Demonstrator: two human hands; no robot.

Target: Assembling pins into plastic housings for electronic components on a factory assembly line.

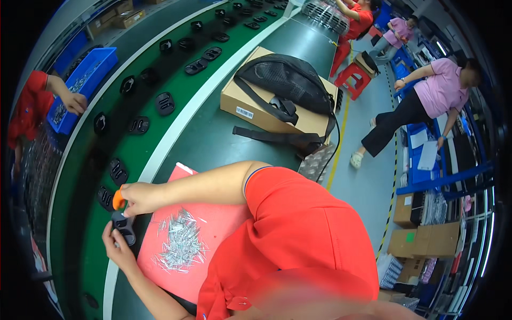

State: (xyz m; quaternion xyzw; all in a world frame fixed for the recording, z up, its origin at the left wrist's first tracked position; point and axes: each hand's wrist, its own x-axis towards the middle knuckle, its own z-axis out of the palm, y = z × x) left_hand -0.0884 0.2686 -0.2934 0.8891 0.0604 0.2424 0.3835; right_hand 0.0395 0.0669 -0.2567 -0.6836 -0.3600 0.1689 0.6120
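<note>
My left hand [120, 249] grips a black plastic part [124, 230] with two recesses, at the edge of the green conveyor belt. Above it my right hand [140, 198] is closed, its fingertips pinched down at the part's upper end. An orange piece [118, 197] sits at the right hand's fingers; whether it is worn or held I cannot tell. What the right fingertips pinch is hidden. A loose pile of thin silvery metal pins [182, 242] lies on a pink foam sheet [221, 218] beside both hands.
Similar black parts [165, 103] lie spread along the green belt [152, 128]. A cardboard box [234, 98] with a black mesh bag [285, 80] stands behind my right arm. Across the belt, a co-worker's hand [73, 101] is by a blue bin [80, 88]. Another person [440, 90] stands in the aisle.
</note>
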